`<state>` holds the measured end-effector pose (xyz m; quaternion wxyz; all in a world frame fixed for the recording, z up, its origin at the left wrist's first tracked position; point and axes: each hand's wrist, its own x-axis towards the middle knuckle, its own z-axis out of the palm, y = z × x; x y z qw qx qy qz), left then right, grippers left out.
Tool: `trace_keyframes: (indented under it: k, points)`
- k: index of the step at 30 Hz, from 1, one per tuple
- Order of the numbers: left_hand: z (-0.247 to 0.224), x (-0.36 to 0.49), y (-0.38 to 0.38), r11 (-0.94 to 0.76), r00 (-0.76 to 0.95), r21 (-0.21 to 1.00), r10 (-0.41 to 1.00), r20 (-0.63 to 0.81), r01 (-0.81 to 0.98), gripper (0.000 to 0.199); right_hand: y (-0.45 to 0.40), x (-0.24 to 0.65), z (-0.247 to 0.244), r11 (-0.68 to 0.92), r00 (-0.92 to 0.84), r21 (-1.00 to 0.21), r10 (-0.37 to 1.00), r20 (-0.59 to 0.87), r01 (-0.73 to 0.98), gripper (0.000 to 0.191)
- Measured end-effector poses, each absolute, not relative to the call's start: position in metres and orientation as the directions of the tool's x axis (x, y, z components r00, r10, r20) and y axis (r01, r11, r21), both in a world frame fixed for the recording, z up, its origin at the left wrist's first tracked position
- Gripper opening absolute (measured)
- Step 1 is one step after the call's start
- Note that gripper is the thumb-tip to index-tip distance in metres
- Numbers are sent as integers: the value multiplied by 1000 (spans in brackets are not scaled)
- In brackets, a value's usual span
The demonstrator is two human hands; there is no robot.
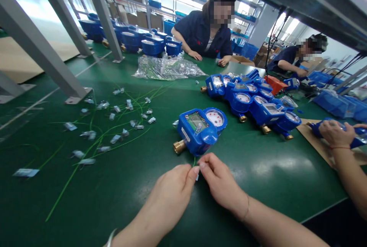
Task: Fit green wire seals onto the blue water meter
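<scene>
A blue water meter [192, 130] with a small display, a round dial and a brass fitting stands in front of me on the green table. From its near side a thin green wire [194, 160] runs down to my fingertips. My left hand [172, 191] is closed in a pinch on the small pale seal tag [197, 177], mostly hidden by the fingers. Touching it from the other side, my right hand [219, 180] also pinches at the wire, whose end I cannot make out.
Several loose wire seals [115, 138] lie scattered on the left. More blue meters [243, 98] crowd the back right, near a clear plastic bag [169, 67]. Metal posts [43, 40] rise at left. A co-worker's hand [336, 134] holds a meter at right; another person [206, 33] sits opposite.
</scene>
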<state>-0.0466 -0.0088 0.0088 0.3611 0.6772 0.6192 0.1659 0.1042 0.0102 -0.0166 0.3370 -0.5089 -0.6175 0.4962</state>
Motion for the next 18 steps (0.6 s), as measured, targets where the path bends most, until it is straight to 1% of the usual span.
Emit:
trace_keyframes:
  k: [1, 3, 5, 6, 8, 11, 13, 14, 15, 16, 18]
  points:
    - [10, -47, -9, 15, 185, 675, 957, -223, 737, 37, 11, 104, -17, -52, -251, -970, 961, -113, 238, 16]
    - [11, -47, -11, -10, 195, 638, 956, -220, 770, 35, 14, 101, -17, -211, -281, -975, 933, -223, 73, 19]
    - [12, -47, -13, -41, 213, 601, 953, -217, 798, 32, 16, 98, -15, -357, -304, -932, 896, -324, -60, 26]
    - [13, -47, -13, -54, 221, 584, 950, -219, 810, 31, 17, 96, -14, -394, -306, -914, 886, -349, -97, 29]
    - [13, -47, -12, -65, 216, 553, 953, -213, 831, 29, 17, 94, -12, -383, -310, -918, 890, -335, -107, 32]
    - [12, -49, -6, -44, 191, 565, 960, -204, 824, 29, 14, 96, -9, -217, -308, -976, 929, -205, -4, 28]
    - [11, -51, -2, -13, 191, 629, 957, -217, 777, 33, 9, 102, -9, -53, -281, -987, 955, -94, 151, 27]
    - [11, -52, -1, 6, 198, 674, 954, -226, 738, 36, 6, 105, -10, 57, -275, -966, 961, -15, 253, 26]
    - [10, -53, 0, 28, 207, 723, 950, -235, 691, 38, 3, 107, -12, 179, -292, -917, 954, 73, 357, 24]
    - [9, -54, 1, 53, 216, 768, 945, -245, 639, 39, 0, 109, -14, 308, -334, -839, 929, 163, 449, 22]
    - [7, -56, 1, 89, 227, 829, 941, -252, 552, 41, -5, 109, -21, 545, -441, -611, 835, 330, 574, 18]
